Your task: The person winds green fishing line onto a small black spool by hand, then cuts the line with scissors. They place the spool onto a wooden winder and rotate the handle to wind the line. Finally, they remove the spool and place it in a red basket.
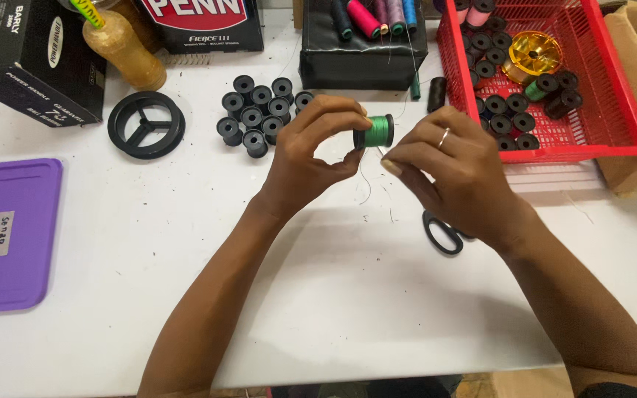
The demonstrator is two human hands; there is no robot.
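Note:
My left hand (311, 151) grips a small black bobbin wound with green thread (379, 130) between thumb and fingers, held above the white table (186, 243). My right hand (447, 169), with a ring on one finger, pinches at the bobbin's near side, where a thin thread end hangs down. Black-handled scissors (442, 232) lie on the table under my right wrist, partly hidden by it.
A cluster of empty black bobbins (256, 114) and a black spoked reel (146, 124) lie left of my hands. A red basket (621, 110) holds more bobbins and a gold spool. A purple lid (9, 236), dark boxes, a gold thread cone and coloured spools line the edges.

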